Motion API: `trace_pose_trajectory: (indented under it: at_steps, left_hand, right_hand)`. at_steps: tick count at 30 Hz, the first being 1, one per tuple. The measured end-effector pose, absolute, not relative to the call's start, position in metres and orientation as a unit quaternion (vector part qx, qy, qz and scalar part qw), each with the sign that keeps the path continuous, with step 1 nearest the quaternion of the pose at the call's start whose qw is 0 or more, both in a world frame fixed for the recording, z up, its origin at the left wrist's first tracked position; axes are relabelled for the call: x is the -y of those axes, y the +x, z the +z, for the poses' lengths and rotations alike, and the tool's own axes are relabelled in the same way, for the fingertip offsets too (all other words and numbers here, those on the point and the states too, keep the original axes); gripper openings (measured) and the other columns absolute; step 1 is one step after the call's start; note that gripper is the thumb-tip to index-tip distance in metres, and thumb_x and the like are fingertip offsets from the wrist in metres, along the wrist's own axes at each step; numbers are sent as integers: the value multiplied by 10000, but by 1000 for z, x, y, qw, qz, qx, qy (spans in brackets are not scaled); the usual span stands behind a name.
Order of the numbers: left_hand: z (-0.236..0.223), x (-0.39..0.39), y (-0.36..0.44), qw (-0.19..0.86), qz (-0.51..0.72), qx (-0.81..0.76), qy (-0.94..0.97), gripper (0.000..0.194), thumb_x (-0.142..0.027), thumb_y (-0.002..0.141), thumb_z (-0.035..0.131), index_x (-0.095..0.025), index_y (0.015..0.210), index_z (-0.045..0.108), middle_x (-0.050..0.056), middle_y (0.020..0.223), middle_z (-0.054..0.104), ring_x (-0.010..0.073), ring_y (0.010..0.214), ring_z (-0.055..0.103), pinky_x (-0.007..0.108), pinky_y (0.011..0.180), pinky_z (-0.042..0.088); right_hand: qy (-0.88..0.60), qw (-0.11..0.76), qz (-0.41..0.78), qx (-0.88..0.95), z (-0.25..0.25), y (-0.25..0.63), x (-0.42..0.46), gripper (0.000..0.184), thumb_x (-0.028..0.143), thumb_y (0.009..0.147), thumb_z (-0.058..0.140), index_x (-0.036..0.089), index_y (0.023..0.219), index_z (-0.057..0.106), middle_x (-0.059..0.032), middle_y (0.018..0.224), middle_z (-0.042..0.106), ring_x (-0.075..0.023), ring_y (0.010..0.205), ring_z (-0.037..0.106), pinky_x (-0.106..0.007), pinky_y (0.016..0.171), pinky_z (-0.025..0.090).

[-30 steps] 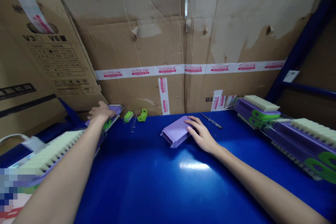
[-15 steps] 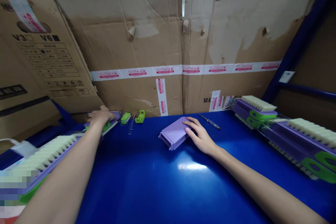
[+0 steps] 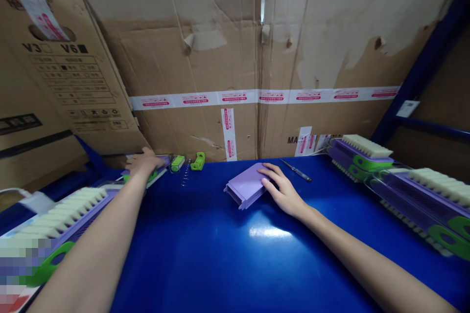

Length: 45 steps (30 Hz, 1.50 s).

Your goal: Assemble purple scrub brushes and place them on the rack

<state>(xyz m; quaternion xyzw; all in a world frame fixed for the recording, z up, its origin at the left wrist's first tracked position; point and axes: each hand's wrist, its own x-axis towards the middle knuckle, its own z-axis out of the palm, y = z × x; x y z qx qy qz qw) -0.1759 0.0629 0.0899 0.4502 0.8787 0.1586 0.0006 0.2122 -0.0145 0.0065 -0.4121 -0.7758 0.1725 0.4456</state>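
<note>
A light purple, hollow plastic casing (image 3: 244, 182) lies on the blue table, its open end facing lower left. My right hand (image 3: 282, 190) holds the casing at its right end, fingertips on the top and thumb at the near edge. Far to the left, my left hand (image 3: 144, 162) reaches over a purple and green part (image 3: 152, 176), fingers apart; the hand hides much of that part. Just right of it are a small green and white piece (image 3: 177, 163), a metal coil spring (image 3: 186, 172) and a green clip-like piece (image 3: 198, 161).
A screwdriver (image 3: 295, 170) lies behind my right hand. Purple and green units with pale ridged rollers stand at the right (image 3: 422, 205) and left (image 3: 69, 212). Cardboard (image 3: 191, 68) walls the back, and a printed carton (image 3: 73, 78) stands at the left.
The whole view has shifted slightly, so things appear a little further right. My left hand stays over the same purple and green part. My right hand stays on the casing.
</note>
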Motion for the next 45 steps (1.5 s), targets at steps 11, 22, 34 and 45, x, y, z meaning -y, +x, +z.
trace_pose_trajectory:
  at_steps: [11,22,34,45]
  left_hand:
    - [77,-60,-179,35,151,-904,398,742,-367,653,609,-85,1267,303,321,1378,277,437,1302,272,562,935,329]
    - [72,-66,-177,34,151,-901,405,693,-329,672,575,-69,1270,339,348,1395,256,465,1314,254,644,954,256]
    - [67,-46,-122,-194,159,-803,540,481,-358,835,397,-91,1230,462,258,1235,468,387,1190,426,550,1015,241]
    - [39,-29,-94,-180,72,-715,672,430,-97,810,299,-99,1159,550,195,1024,624,311,977,582,379,792,425]
  right_hand:
    - [-416,442,177,775,5,212,14,354,395,925,423,229,1201,571,-99,1365,444,-236,1293,398,-445,1103,298]
    - [-414,446,168,776,6,212,14,353,396,921,424,245,1201,579,-94,1353,460,-248,1281,415,-453,1088,317]
    - [-418,438,152,781,5,213,12,368,404,927,407,239,1215,567,-96,1361,447,-245,1287,406,-448,1100,304]
    - [-482,382,-11,788,3,218,9,418,453,895,440,250,1236,569,-140,1245,472,-331,1140,457,-559,947,403]
